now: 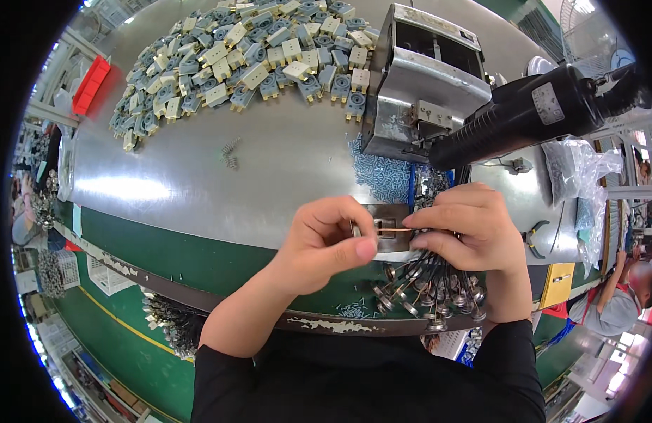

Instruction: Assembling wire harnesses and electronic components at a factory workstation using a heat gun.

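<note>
My left hand [324,243] is closed, thumb and index finger curled together around a small piece that its fingers mostly hide. My right hand [474,222] pinches a thin copper-coloured wire or strip [393,229], which stretches toward the left fingertips. Below that strip lies a small metal block with a slot [392,243] at the bench edge. Under my right palm hangs a bunch of black leads with round metal ends [439,296]. A heap of small blue-grey screws [382,169] lies just beyond my hands.
A big pile of grey and cream plug-like housings [255,53] covers the far bench. A metal machine frame [424,84] and a black cylindrical power tool [523,116] stand at right. Pliers [534,240] and a plastic bag [576,169] lie rightward. Loose springs [230,153] sit left. Another person [618,303] works far right.
</note>
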A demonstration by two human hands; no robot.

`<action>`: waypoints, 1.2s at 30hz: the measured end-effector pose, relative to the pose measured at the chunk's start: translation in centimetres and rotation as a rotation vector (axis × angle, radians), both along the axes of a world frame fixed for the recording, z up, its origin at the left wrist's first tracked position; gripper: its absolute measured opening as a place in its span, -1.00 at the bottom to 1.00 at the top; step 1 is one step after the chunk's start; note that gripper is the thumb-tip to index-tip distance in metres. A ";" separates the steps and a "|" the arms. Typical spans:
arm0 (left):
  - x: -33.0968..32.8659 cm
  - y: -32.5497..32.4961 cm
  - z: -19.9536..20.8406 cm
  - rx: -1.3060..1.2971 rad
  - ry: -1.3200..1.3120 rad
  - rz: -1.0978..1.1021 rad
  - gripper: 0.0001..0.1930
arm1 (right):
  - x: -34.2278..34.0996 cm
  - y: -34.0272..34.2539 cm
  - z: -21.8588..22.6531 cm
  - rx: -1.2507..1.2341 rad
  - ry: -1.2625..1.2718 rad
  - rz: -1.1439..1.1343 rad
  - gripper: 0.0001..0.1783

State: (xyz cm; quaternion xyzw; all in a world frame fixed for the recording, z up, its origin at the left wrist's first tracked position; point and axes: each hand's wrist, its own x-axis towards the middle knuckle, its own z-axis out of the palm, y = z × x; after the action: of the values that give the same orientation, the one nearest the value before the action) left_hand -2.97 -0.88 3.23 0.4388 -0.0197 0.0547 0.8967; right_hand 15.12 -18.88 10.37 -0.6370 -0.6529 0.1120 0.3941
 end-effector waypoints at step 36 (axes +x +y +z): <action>1.4 -3.8 5.6 0.920 -0.133 0.085 -0.74 | 0.2 -1.9 0.4 0.048 0.247 0.042 -0.50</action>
State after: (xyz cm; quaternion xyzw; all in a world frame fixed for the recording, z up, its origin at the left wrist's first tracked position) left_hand -1.54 -4.63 8.78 0.7867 -0.0816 0.1048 0.6029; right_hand 15.31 -20.81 10.74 -0.5949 -0.6152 0.1822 0.4842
